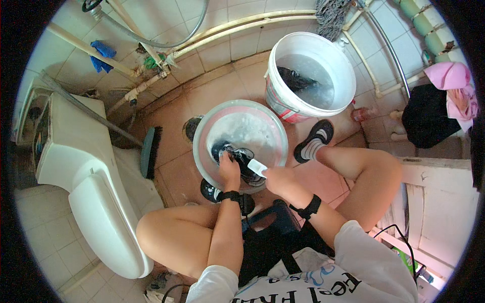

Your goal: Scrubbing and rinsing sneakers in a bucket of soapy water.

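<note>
Below me, a round plastic basin (276,125) with a pale rim and pinkish inner wall holds cloudy, foamy water. A wet black item (245,166), seemingly a shoe, lies against its near side, partly under the suds. The fingers of my left hand (229,168) grip this item at its left end. My right hand (282,182) is closed around a white plastic tool (257,167), probably a scrubbing brush, held over the item's right part. Any bristles are hidden from view.
A white bucket (273,81) with water and a dark item (293,78) stands beyond the basin. The toilet (102,223) and a broom (149,151) are on my left. A floor drain (192,127) lies beside the basin. Pink and black cloths (430,113) hang at right.
</note>
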A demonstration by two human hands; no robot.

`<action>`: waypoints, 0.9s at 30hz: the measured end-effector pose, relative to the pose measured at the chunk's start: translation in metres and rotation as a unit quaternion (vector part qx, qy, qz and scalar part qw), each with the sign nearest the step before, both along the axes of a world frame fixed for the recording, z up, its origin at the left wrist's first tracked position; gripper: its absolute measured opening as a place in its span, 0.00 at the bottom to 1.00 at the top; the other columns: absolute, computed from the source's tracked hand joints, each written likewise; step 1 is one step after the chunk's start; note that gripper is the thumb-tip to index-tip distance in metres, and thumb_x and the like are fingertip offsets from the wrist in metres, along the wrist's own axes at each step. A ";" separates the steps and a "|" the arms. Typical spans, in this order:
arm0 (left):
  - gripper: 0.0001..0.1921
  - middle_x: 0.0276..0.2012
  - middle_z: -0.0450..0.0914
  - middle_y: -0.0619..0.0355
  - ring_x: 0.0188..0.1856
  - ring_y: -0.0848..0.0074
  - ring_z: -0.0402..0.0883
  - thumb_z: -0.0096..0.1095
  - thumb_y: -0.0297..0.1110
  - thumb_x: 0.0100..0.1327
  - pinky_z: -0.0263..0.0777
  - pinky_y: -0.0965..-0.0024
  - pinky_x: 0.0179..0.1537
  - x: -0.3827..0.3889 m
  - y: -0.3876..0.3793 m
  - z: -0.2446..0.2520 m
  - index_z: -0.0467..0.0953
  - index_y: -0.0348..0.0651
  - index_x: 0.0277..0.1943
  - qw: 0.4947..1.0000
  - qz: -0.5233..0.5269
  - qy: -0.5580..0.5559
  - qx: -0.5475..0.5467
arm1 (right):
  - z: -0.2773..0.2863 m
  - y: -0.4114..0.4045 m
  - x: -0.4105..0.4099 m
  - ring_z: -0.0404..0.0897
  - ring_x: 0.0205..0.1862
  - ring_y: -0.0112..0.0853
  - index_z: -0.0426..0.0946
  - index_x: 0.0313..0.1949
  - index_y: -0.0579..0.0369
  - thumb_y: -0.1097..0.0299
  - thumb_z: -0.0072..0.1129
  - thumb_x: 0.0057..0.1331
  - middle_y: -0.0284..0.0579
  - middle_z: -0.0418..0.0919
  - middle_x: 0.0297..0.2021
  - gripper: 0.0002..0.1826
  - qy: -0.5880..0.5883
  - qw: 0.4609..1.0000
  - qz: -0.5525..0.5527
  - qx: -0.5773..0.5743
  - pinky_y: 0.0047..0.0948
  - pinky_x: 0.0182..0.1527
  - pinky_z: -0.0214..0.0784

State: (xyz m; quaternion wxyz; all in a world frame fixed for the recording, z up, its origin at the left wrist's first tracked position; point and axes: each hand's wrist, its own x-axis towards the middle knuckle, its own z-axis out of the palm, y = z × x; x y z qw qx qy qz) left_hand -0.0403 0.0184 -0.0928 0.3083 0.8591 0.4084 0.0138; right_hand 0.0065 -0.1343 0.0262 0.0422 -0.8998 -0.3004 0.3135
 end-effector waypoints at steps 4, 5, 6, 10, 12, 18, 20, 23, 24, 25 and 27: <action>0.10 0.36 0.73 0.47 0.38 0.54 0.74 0.55 0.26 0.50 0.68 0.58 0.39 0.008 -0.019 0.026 0.67 0.39 0.37 0.999 -0.029 -0.038 -0.012 | -0.011 -0.025 0.014 0.76 0.30 0.47 0.76 0.38 0.50 0.66 0.48 0.54 0.52 0.76 0.27 0.12 0.021 1.000 0.013 0.012 0.42 0.32 0.68; 0.10 0.35 0.74 0.47 0.38 0.54 0.74 0.55 0.26 0.50 0.68 0.58 0.39 0.007 -0.024 0.033 0.66 0.38 0.36 0.997 -0.040 -0.056 -0.018 | -0.010 -0.032 0.014 0.76 0.30 0.47 0.76 0.38 0.50 0.66 0.48 0.54 0.52 0.76 0.27 0.12 0.019 1.000 0.012 0.012 0.42 0.32 0.68; 0.10 0.35 0.74 0.45 0.38 0.53 0.74 0.56 0.27 0.50 0.67 0.58 0.39 0.006 -0.027 0.040 0.66 0.37 0.36 0.997 -0.048 -0.045 -0.038 | 0.002 -0.035 0.014 0.76 0.31 0.47 0.76 0.36 0.51 0.67 0.47 0.54 0.52 0.77 0.28 0.12 0.019 0.999 0.011 0.035 0.43 0.33 0.68; 0.11 0.34 0.75 0.44 0.37 0.53 0.74 0.57 0.27 0.50 0.68 0.59 0.39 -0.005 -0.055 0.059 0.66 0.35 0.37 0.992 -0.056 -0.074 -0.084 | 0.023 -0.059 0.014 0.76 0.32 0.48 0.75 0.39 0.49 0.66 0.49 0.53 0.52 0.77 0.30 0.14 0.020 0.998 0.026 0.057 0.44 0.36 0.68; 0.11 0.34 0.75 0.43 0.37 0.53 0.74 0.57 0.27 0.50 0.68 0.58 0.39 -0.011 -0.063 0.065 0.66 0.35 0.37 0.992 -0.062 -0.049 -0.098 | 0.061 -0.060 0.019 0.76 0.33 0.46 0.74 0.43 0.46 0.64 0.51 0.53 0.52 0.77 0.31 0.16 0.035 0.997 0.059 0.017 0.43 0.37 0.68; 0.14 0.34 0.76 0.42 0.38 0.53 0.75 0.54 0.31 0.54 0.67 0.59 0.41 -0.024 -0.087 0.044 0.69 0.33 0.42 0.985 -0.071 -0.013 -0.158 | 0.083 -0.094 0.020 0.76 0.33 0.43 0.74 0.46 0.41 0.64 0.54 0.53 0.49 0.77 0.31 0.18 -0.008 0.998 0.059 0.021 0.40 0.37 0.68; 0.14 0.33 0.76 0.44 0.37 0.56 0.75 0.54 0.30 0.54 0.68 0.61 0.38 -0.029 -0.084 0.020 0.69 0.33 0.43 0.981 -0.043 -0.061 -0.178 | 0.103 -0.088 0.011 0.76 0.33 0.43 0.74 0.46 0.41 0.64 0.54 0.53 0.49 0.77 0.31 0.18 -0.015 0.998 0.064 0.015 0.40 0.36 0.68; 0.11 0.27 0.75 0.53 0.28 0.68 0.73 0.52 0.28 0.55 0.69 0.68 0.28 -0.019 -0.083 0.028 0.70 0.35 0.41 0.932 0.036 -0.089 -0.348 | 0.120 -0.093 0.006 0.76 0.32 0.43 0.73 0.46 0.42 0.64 0.53 0.54 0.49 0.76 0.33 0.17 -0.031 0.999 0.037 0.007 0.40 0.34 0.67; 0.09 0.26 0.73 0.55 0.26 0.70 0.72 0.51 0.28 0.56 0.67 0.69 0.25 -0.017 -0.080 0.029 0.69 0.36 0.40 0.905 0.083 -0.137 -0.395 | 0.120 -0.096 0.005 0.76 0.31 0.43 0.73 0.46 0.42 0.64 0.53 0.54 0.48 0.76 0.32 0.18 -0.056 0.998 0.020 0.035 0.40 0.33 0.67; 0.08 0.24 0.71 0.57 0.23 0.73 0.70 0.50 0.27 0.56 0.66 0.70 0.21 -0.014 -0.078 0.030 0.69 0.37 0.39 0.870 0.131 -0.184 -0.438 | 0.119 -0.098 0.003 0.76 0.31 0.43 0.73 0.46 0.42 0.64 0.53 0.54 0.48 0.76 0.32 0.18 -0.081 0.995 0.003 0.063 0.40 0.32 0.67; 0.06 0.23 0.69 0.59 0.20 0.75 0.68 0.50 0.26 0.57 0.64 0.71 0.20 -0.011 -0.069 0.026 0.69 0.38 0.37 0.869 0.127 -0.204 -0.432 | 0.120 -0.099 0.001 0.76 0.31 0.43 0.73 0.46 0.43 0.64 0.53 0.54 0.48 0.76 0.32 0.18 -0.094 0.992 -0.005 0.079 0.39 0.32 0.67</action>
